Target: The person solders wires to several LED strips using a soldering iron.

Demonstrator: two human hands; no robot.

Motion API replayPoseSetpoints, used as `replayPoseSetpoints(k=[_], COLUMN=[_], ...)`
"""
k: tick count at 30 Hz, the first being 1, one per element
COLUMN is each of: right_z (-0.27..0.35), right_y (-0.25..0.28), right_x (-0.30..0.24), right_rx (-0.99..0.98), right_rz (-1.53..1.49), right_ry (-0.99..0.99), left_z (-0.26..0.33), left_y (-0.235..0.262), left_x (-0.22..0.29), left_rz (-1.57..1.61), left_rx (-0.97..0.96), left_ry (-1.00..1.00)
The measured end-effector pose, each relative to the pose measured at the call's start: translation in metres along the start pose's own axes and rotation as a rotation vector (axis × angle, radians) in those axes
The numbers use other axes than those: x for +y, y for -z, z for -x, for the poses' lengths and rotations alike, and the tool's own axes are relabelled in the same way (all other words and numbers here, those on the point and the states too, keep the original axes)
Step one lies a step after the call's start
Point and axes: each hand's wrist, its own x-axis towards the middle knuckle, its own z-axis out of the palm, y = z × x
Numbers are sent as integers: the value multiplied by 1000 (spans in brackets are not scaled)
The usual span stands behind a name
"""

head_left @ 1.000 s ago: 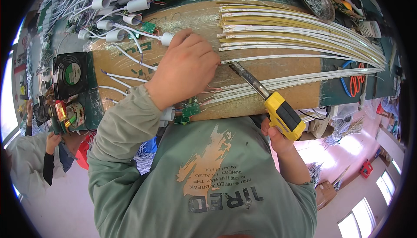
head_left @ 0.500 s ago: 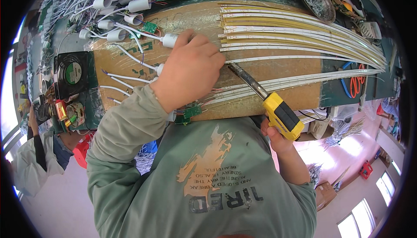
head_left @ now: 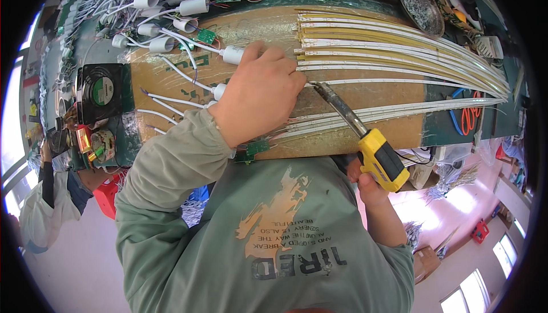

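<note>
My left hand (head_left: 260, 99) is over the middle of the brown board, fingers curled and pinched together at the left end of a white LED strip (head_left: 371, 81). What the fingertips hold is hidden beneath them. White lamp caps with cables, one cap (head_left: 232, 55) among them, lie beside its knuckles. My right hand (head_left: 368, 184) is closed around the yellow and black handle of a soldering iron (head_left: 385, 159). The iron's metal tip points up and left, close to my left fingertips and the strip's end. A green circuit board (head_left: 257, 147) lies below my left wrist.
More LED strips (head_left: 388, 44) fan out at the right. Caps, cables and boards (head_left: 194, 5) pile up at the back left. A black fan (head_left: 101, 91) stands at left; orange-handled scissors (head_left: 469, 116) lie at right. Another person's sleeve (head_left: 48, 216) shows far left.
The whole picture has shifted slightly right and down. My hands, the soldering iron and the strip keep nearly the same places relative to each other.
</note>
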Motion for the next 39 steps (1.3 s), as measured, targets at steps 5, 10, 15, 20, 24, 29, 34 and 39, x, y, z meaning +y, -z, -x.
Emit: replayPoseSetpoints(k=[5, 10, 15, 20, 24, 29, 34, 39], right_z=[-8, -17, -25, -26, -25, -25, -24, -24], right_y=[-6, -4, -2, -1, 1, 2, 2, 0], right_x=[-15, -19, -17, -17, -16, -15, -15, -16], right_rx=[33, 104, 177, 178, 155, 150, 147, 152], right_rz=[-111, -92, -115, -146, -171, -202, -213, -217], right_ry=[54, 126, 119, 112, 88, 74, 76, 71], left_z=[0, 1, 2, 3, 2, 5, 4, 5], left_y=[-1, 0, 0, 2, 18, 32, 31, 29], left_x=[1, 2, 3, -2, -14, -27, -24, -18], left_rz=[-11, 44, 42, 78, 256, 199, 97, 7], left_rx=[-6, 23, 41, 25, 4, -84, -163, -204], left_ry=[8, 26, 38, 40, 26, -219, -196, -184])
